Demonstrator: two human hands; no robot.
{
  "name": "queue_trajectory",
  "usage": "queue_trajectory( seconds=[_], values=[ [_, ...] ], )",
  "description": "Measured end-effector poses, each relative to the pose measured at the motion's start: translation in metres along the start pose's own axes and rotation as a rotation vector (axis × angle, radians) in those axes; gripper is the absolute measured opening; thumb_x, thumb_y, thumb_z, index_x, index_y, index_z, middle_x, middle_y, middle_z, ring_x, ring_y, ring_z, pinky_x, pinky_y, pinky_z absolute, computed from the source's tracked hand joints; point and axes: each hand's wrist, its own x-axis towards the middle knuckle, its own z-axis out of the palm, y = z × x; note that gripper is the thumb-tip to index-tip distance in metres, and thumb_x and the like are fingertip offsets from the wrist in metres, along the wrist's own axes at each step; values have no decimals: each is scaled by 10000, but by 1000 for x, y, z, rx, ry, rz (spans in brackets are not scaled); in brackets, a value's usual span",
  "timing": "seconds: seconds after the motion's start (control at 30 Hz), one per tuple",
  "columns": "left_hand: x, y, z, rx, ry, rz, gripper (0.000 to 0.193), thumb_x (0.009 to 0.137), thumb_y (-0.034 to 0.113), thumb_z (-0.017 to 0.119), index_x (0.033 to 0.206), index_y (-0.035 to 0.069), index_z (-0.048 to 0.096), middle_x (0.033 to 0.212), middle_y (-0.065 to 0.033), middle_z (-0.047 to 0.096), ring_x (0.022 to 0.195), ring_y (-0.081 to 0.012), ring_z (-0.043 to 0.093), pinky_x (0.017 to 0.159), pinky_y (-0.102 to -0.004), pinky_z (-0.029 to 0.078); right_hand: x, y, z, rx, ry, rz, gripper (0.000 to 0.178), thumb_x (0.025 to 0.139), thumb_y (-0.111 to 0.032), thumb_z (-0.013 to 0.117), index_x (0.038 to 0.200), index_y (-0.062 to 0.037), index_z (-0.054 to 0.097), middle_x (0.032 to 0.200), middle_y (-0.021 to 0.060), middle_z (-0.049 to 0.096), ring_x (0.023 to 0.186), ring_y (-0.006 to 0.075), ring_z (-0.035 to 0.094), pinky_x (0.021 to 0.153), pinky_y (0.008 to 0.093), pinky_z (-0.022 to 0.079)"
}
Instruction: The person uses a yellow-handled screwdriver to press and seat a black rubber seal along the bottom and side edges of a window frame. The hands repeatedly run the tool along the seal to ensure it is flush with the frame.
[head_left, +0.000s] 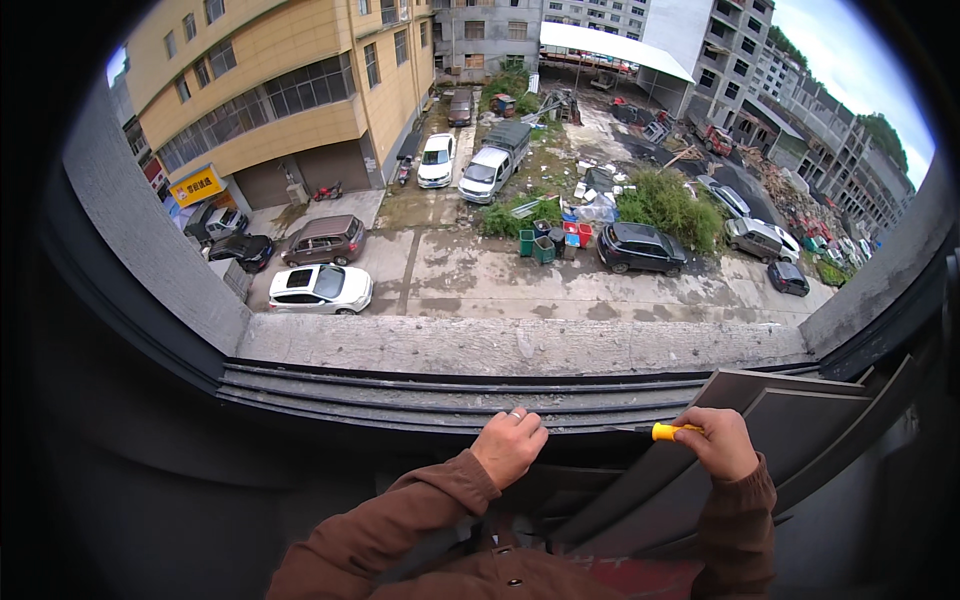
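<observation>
Far left, the dark window frame (150,330) curves up beside a grey outer wall, and below the opening a concrete ledge (520,345) runs across, with a car park and parked cars well beneath it. Along the bottom of the opening lies the dusty window track (420,395), a set of parallel rails that carry grit in their grooves. The left hand (510,445), in a brown sleeve and wearing a ring, rests knuckles-up on the inner edge of that track with its fingers curled over the rail, closed on nothing loose; it looks placed there to steady the body while leaning toward the sill. Just right of it, the right hand (718,443) is clenched around the yellow handle of a small tool (665,432), whose tip points left into the track groove, low and nearly level, seemingly so the tip can reach along the rail. What kind of tip it has cannot be told. Under and behind that hand, dark grey panels (790,420) lean aslant against the right side of the frame, propped out of the opening.
</observation>
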Motion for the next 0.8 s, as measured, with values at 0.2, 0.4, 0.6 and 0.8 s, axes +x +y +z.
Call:
queue_trajectory(
  seconds=[0.2, 0.4, 0.6, 0.8],
  values=[
    [-2, 9, 6, 24, 91, -30, 95, 786, 86, 603, 878, 81, 622, 830, -56, 538, 800, -230, 562, 691, -348, 455, 38, 15, 17, 291, -277, 130, 160, 849, -126, 714, 971, -25, 724, 820, 125, 714, 735, 181, 674, 699, 301, 517],
    [-9, 7, 18, -2, 200, -65, 69, 793, 89, 583, 856, 73, 605, 848, -65, 545, 837, -239, 566, 732, -355, 467, 59, 14, 52, 259, -351, -2, 217, 872, -153, 713, 1057, -41, 713, 849, 110, 724, 783, 180, 675, 743, 305, 515],
    [-11, 12, 22, -23, 274, -132, 124, 763, 21, 670, 880, 54, 646, 858, -61, 591, 805, -254, 586, 725, -366, 480, 59, 9, 52, 305, -349, -99, 226, 866, -165, 717, 1065, -58, 719, 892, 127, 721, 802, 241, 691, 743, 313, 521],
    [-3, 24, 25, -9, 396, -170, 70, 753, 59, 633, 813, 86, 608, 810, -46, 576, 805, -234, 586, 707, -361, 471, 44, -3, 45, 4, -44, -540, 223, 796, -148, 747, 1009, -92, 712, 890, 90, 707, 778, 293, 665, 684, 362, 529]
  ],
)
